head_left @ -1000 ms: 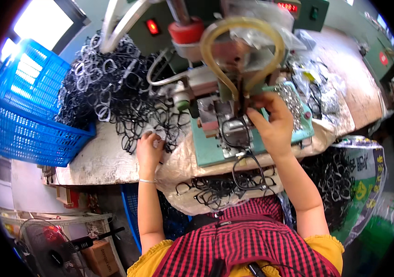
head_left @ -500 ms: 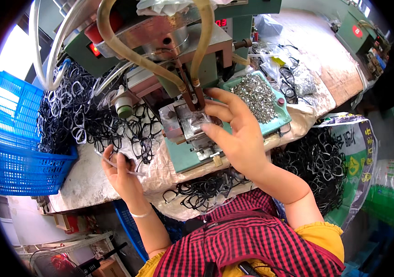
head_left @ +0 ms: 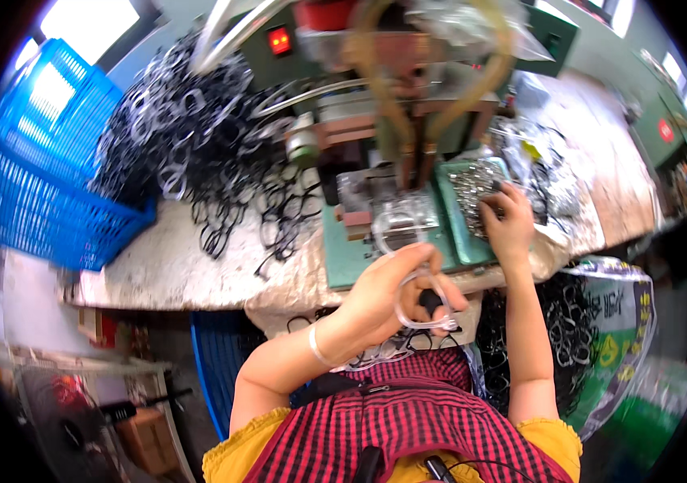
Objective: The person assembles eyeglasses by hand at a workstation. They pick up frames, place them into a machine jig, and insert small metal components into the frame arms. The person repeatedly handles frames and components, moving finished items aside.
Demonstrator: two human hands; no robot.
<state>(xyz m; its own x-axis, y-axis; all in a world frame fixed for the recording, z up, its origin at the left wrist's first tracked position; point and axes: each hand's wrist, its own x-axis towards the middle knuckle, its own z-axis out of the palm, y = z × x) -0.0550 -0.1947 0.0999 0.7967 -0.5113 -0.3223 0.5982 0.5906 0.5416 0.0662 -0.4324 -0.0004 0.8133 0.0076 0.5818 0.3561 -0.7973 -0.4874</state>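
Note:
My left hand is closed around a clear spectacle frame, held in front of the machine's metal fixture. One rim stands up beyond the fingers, and the other hangs near my fingertips. A black cover shows on one of its fingers. My right hand is at the green tray, its fingers curled together over small shiny metal parts. Whatever they pinch is too small to make out. Two copper-coloured electrode arms come down behind the fixture, blurred.
Black and clear spectacle frames are heaped at the left beside blue baskets. More frames fill a sack at the right and lie by my lap. Yellowish hoses loop from the machine. A fan stands lower left.
My left hand has moved right with the spectacle frame, to the front of the fixture. My right hand has left the fixture and reached the parts tray. The view has shifted too.

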